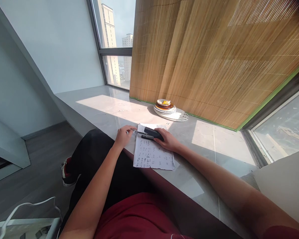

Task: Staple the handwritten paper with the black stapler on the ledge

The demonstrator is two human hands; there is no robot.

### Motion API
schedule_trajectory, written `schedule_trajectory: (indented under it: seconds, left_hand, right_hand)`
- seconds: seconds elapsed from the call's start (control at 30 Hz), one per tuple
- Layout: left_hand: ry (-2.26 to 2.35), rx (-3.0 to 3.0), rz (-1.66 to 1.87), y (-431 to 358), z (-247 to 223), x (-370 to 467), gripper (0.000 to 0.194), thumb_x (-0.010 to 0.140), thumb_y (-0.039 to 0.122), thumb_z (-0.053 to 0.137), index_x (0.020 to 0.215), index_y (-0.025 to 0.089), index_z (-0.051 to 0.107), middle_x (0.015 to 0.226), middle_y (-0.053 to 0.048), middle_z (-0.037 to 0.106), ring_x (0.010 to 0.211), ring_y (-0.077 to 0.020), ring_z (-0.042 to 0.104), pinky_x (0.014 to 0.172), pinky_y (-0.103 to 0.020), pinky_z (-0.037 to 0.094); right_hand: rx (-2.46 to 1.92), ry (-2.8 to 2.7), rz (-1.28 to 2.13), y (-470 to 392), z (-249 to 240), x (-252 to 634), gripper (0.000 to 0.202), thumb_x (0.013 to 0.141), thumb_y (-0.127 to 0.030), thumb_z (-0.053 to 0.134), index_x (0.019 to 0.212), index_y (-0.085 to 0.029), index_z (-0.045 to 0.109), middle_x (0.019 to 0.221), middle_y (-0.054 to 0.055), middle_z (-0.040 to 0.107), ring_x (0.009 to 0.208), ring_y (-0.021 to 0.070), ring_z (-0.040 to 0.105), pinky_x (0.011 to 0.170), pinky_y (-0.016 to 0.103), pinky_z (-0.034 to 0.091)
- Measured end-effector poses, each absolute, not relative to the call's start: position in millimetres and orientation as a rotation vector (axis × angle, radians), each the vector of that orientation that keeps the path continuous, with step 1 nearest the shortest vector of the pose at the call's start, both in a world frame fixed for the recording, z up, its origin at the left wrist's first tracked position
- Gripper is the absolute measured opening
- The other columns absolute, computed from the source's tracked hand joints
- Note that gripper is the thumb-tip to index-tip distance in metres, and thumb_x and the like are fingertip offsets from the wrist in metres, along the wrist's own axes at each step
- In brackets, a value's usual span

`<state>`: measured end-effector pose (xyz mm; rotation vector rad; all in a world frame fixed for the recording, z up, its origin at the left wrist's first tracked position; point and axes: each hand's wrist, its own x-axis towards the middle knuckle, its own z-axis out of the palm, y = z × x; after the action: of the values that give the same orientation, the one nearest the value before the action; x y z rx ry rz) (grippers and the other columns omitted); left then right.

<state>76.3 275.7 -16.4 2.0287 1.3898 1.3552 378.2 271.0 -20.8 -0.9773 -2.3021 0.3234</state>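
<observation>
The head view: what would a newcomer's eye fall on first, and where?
The tall slatted blind would probably catch the eye first, filling much of the upper right. Next, at the centre, the right hand grips what looks like a black stapler over a paper sheet, with the left hand at its other end. Beyond the hands, a stack of dishes stands on the ledge near the blind.

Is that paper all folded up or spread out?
Spread out: the paper lies flat on the ledge under the black stapler, with rows of writing showing.
</observation>
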Motion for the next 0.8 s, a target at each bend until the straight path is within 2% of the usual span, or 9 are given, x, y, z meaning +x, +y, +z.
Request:
schedule_trajectory:
  seconds: [0.3, 0.43, 0.57, 0.8]
  left_hand:
    - [1.367, 2.134, 1.315, 276.4, -18.9, 76.9, 0.034, 0.091, 0.012, 0.057, 0.107, 0.022, 0.085, 0.103, -0.005, 0.08, 0.073, -0.0173, 0.064, 0.077, -0.033, 0.055]
    - [1.337, 2.165, 1.315, 275.8, -18.2, 76.7, 0.031, 0.094, 0.017, 0.06, 0.111, 0.023, 0.085, 0.106, -0.005, 0.079, 0.073, -0.0172, 0.064, 0.07, -0.031, 0.054]
    - [1.269, 2.168, 1.318, 276.0, -18.8, 75.4, 0.023, 0.096, 0.027, 0.065, 0.107, 0.025, 0.085, 0.106, -0.005, 0.079, 0.076, -0.0184, 0.065, 0.066, -0.031, 0.053]
    - [1.301, 2.15, 1.288, 273.3, -16.3, 75.4, 0.025, 0.097, 0.039, 0.067, 0.108, 0.023, 0.084, 0.107, -0.007, 0.079, 0.079, -0.0196, 0.066, 0.072, -0.033, 0.055]
  right_hand:
    - [-0.986, -2.304, 0.327, 270.2, -19.7, 377.9, 0.045, 0.103, -0.046, 0.061, 0.141, -0.024, 0.057, 0.131, 0.015, 0.069, 0.118, 0.0349, 0.066, 0.102, 0.055, 0.055]
    - [-0.978, -2.302, 0.33, 270.8, -20.5, 378.3, 0.045, 0.103, -0.046, 0.061, 0.142, -0.026, 0.056, 0.132, 0.015, 0.069, 0.119, 0.0348, 0.066, 0.103, 0.055, 0.055]
    - [-0.981, -2.301, 0.334, 271.7, -21.3, 378.8, 0.045, 0.103, -0.047, 0.061, 0.142, -0.026, 0.056, 0.133, 0.014, 0.069, 0.121, 0.0344, 0.065, 0.104, 0.054, 0.055]
    - [-0.99, -2.311, 0.333, 270.4, -19.0, 377.6, 0.043, 0.103, -0.046, 0.061, 0.139, -0.024, 0.057, 0.13, 0.014, 0.069, 0.116, 0.0338, 0.065, 0.102, 0.053, 0.055]
